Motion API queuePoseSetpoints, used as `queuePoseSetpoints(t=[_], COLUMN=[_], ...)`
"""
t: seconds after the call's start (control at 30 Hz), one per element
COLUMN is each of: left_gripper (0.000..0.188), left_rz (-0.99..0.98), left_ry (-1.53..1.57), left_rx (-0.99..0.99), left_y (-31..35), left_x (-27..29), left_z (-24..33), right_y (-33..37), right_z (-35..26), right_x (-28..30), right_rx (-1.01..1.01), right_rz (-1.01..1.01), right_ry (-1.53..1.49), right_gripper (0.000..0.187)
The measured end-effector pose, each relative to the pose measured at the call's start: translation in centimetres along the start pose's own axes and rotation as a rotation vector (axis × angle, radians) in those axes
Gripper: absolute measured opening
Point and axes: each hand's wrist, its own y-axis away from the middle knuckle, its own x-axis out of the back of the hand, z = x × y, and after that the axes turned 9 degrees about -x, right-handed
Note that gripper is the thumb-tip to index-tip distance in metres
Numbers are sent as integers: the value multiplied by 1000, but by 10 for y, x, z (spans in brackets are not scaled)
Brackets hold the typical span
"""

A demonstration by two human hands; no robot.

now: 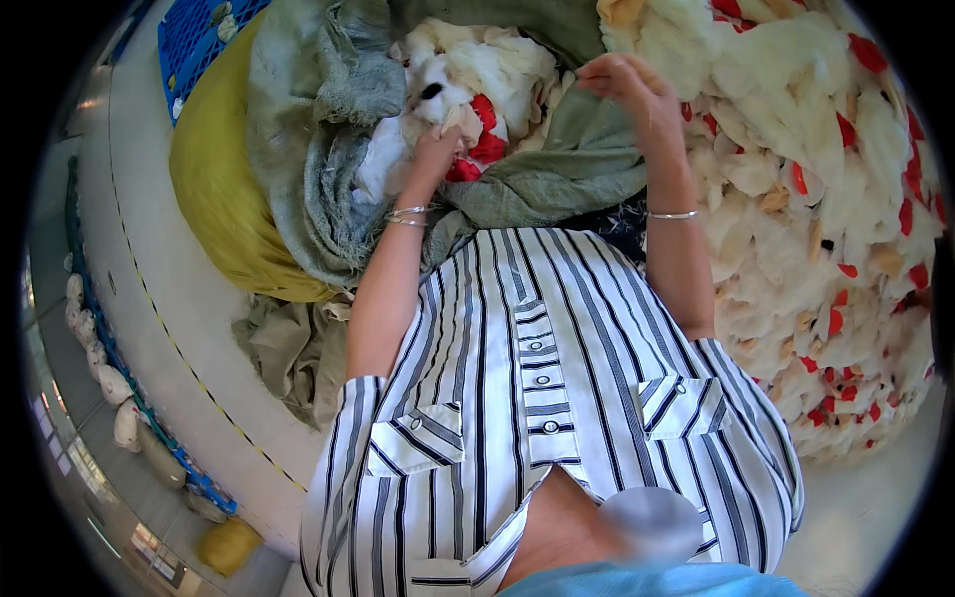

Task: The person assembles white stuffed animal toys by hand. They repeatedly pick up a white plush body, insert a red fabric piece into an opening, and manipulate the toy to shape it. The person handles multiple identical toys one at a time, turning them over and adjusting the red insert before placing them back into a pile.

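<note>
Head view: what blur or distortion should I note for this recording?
Head view: fisheye curvature bends the black-and-yellow floor line; head view: the right hand looks slightly smeared, the left hand crisper; head view: a round grey patch near the lower edge is blurred beyond reading, while the striped shirt beside it shows clear stripes.

The open sack lies at the frame's top centre, fabric pieces inside it and my left hand among them. My right hand is over its right side. A heap fills the right. Left of the sack sits another sack; a crate is at upper left.
</note>
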Motion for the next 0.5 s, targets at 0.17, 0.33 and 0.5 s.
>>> queuePoseSetpoints(t=[0.17, 0.33, 0.5], left_gripper=[20, 17, 18], left_rz=[41, 169, -71], left_ry=[-31, 115, 167], left_rx=[-415, -719, -1086], left_y=[52, 107, 131], left_x=[20, 29, 34], left_z=[119, 230, 273], right_y=[-9, 9, 26], right_z=[13, -19, -68], right_x=[-19, -54, -98], right_rx=[-19, 134, 564], right_rz=[-152, -306, -194], right_ry=[184, 349, 350], right_gripper=[23, 46, 64])
